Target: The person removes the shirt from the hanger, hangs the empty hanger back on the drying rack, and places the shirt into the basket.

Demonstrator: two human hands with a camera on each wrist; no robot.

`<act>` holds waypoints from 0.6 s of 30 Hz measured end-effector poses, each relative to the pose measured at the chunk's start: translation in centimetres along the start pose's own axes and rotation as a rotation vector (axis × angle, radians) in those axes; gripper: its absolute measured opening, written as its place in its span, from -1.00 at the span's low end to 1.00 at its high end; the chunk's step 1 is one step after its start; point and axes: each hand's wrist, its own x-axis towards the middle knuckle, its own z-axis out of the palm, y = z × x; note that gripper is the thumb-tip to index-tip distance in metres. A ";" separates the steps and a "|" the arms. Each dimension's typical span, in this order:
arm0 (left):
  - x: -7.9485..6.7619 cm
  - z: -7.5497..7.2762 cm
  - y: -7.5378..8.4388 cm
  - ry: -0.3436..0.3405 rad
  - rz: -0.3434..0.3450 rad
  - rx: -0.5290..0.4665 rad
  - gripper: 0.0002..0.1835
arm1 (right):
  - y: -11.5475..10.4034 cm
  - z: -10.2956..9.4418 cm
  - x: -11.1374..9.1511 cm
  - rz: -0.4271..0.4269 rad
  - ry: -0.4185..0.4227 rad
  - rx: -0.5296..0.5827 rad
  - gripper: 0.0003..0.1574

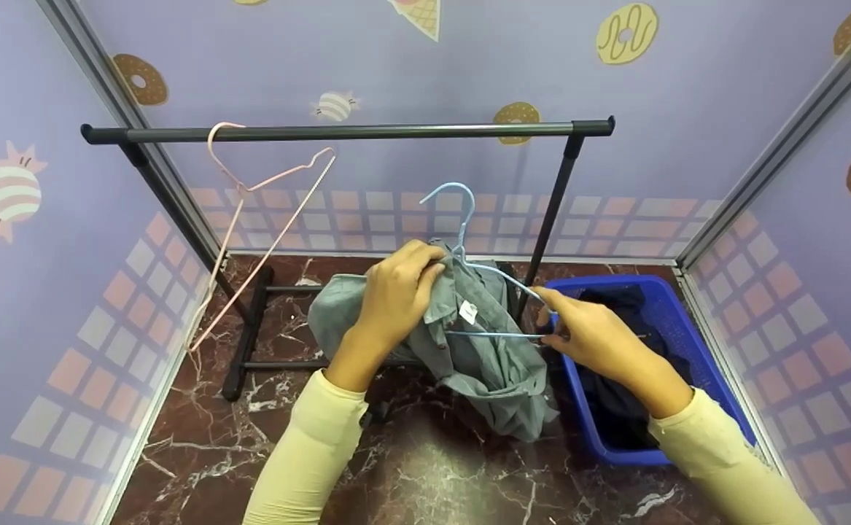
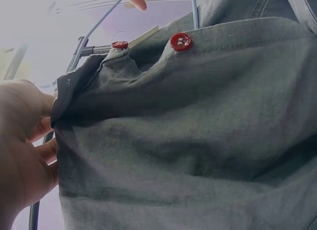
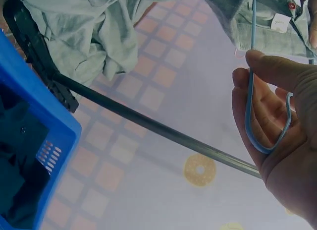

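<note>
A grey-green shirt (image 1: 498, 386) with red buttons (image 2: 181, 41) and a white label (image 1: 468, 313) hangs bunched between the hands. My left hand (image 1: 397, 292) grips it at the collar; in the left wrist view the fingers are partly behind the cloth edge. A light blue wire hanger (image 1: 473, 205) stands hook up, its left part hidden in the shirt. My right hand (image 1: 604, 339) holds the hanger's right end, which sticks out of the shirt. In the right wrist view the thumb and fingers pinch the blue wire (image 3: 249, 106).
A black clothes rack (image 1: 396, 133) stands behind the hands, with a pink hanger (image 1: 244, 188) hooked on its left part. On the floor at the right is a blue basket (image 1: 709, 362) holding dark clothes (image 1: 611, 405). Patterned walls (image 1: 797, 219) enclose three sides.
</note>
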 end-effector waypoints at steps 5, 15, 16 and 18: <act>0.0 -0.1 -0.2 -0.021 0.017 0.009 -0.89 | 0.1 0.4 -0.1 -0.030 0.048 0.002 -0.12; 0.1 -0.3 -0.3 -0.034 0.035 0.013 -0.87 | 0.4 -0.1 -0.1 -0.035 0.139 -0.066 -0.17; 0.1 -0.3 -0.4 -0.033 0.036 0.013 -0.87 | 0.4 -0.3 -0.1 -0.039 0.145 -0.074 -0.18; 0.1 -0.4 -0.5 -0.029 0.040 0.013 -0.87 | 0.6 -0.7 -0.2 -0.049 0.158 -0.081 -0.20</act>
